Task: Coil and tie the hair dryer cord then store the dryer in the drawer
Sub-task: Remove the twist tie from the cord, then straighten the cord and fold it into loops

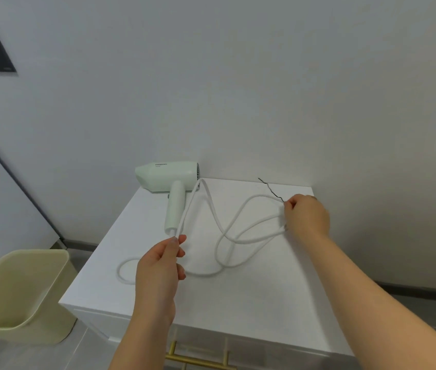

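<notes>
White cord, loosely looped on desk: left hand fingers pinch it beside green dryer; right hand clutches gathered loops.

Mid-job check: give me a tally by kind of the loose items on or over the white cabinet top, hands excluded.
hair dryer: 1
white cord: 1
thin black tie: 1
Total: 3
</notes>
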